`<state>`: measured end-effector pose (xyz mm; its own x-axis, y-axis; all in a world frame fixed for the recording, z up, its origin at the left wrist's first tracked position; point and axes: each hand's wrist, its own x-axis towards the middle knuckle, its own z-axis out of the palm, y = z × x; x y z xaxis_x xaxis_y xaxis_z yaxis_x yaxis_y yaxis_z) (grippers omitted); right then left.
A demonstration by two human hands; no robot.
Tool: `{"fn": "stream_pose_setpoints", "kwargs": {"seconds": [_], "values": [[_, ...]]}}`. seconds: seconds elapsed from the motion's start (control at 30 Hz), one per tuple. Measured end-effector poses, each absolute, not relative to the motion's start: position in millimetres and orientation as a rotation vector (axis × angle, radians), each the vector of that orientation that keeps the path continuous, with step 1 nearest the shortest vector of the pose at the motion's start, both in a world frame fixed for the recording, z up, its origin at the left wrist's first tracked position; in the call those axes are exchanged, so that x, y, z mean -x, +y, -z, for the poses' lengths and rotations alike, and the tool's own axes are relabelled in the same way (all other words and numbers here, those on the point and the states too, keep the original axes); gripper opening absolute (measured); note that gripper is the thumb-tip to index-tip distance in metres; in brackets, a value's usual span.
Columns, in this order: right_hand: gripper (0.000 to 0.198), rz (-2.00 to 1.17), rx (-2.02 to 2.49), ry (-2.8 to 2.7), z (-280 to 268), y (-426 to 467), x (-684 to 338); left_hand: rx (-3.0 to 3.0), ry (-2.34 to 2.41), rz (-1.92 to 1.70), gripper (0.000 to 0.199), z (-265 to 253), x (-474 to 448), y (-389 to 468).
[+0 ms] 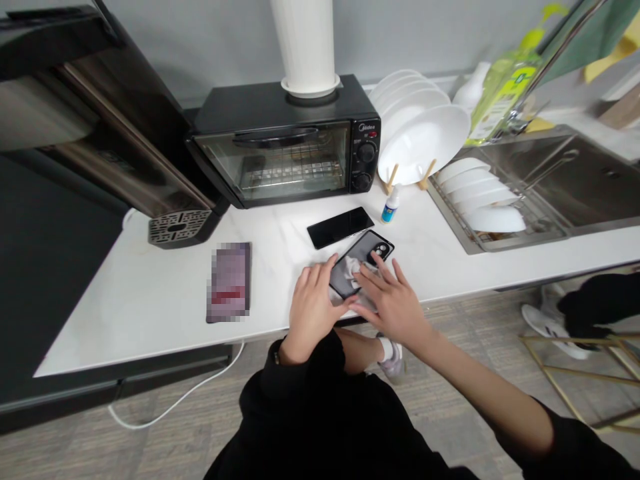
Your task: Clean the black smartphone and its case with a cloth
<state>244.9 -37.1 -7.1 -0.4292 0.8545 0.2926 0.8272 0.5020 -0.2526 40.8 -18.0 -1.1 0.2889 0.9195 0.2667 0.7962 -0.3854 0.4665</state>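
A phone case (369, 241) with a translucent grey back, a black rim and a camera cutout lies tilted on the white counter, near its front edge. My left hand (313, 293) grips its left end, fingers at the upper edge and thumb at the lower. My right hand (393, 300) presses a crumpled white tissue (351, 267) against the back of the case, fingertips on the tissue and near the camera cutout. Just behind the case lies a black phone (341, 227), screen up. A small white bottle with a blue label (390, 205) stands to the right of that phone.
A dark pixelated rectangular item (230, 281) lies on the counter (165, 303) at left. Behind stand a black toaster oven (285, 143) and white plates (423, 143) in a rack. A black drink machine (180, 227) is left; a sink (555, 180) with dishes is right.
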Motion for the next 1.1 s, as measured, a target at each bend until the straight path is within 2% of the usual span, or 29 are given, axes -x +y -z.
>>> {"fn": "stream_pose_setpoints", "kwargs": {"seconds": [0.1, 0.2, 0.27, 0.43, 0.53, 0.67, 0.9, 1.1], "values": [[0.077, 0.016, 1.566, -2.255, 12.6, -12.6, -256.5, -2.338, 1.579, -0.714, 0.083, 0.1, -42.0, -16.8], [0.094, 0.001, 1.616, -2.188, 15.5, 8.3, -254.1, -2.343, 1.580, -0.705, 0.082, -0.7, -42.3, -16.5], [0.098, -0.023, 1.595, -2.192, 14.8, 16.7, -250.6, -2.342, 1.580, -0.703, 0.082, -1.0, -42.3, -17.0], [0.085, 0.026, 1.539, -2.207, 11.8, 22.8, -252.0, -2.341, 1.573, -0.705, 0.083, -0.7, -42.0, -17.3], [0.085, 0.016, 1.474, -2.230, 13.8, 21.7, -250.1, -2.327, 1.573, -0.710, 0.086, -0.3, -41.8, -16.6], [0.086, -0.068, 1.395, -2.248, 11.0, 15.1, -236.4, -2.309, 1.574, -0.718, 0.086, 0.6, -40.9, -16.1], [0.067, -0.316, 1.119, -2.452, -9.6, -28.0, -217.9, -2.298, 1.578, -0.706, 0.085, 2.7, -38.5, -16.4], [0.072, -0.111, 1.283, -2.488, -6.1, -33.8, -245.1, -2.306, 1.582, -0.696, 0.088, 0.5, -41.2, -16.8]]}}
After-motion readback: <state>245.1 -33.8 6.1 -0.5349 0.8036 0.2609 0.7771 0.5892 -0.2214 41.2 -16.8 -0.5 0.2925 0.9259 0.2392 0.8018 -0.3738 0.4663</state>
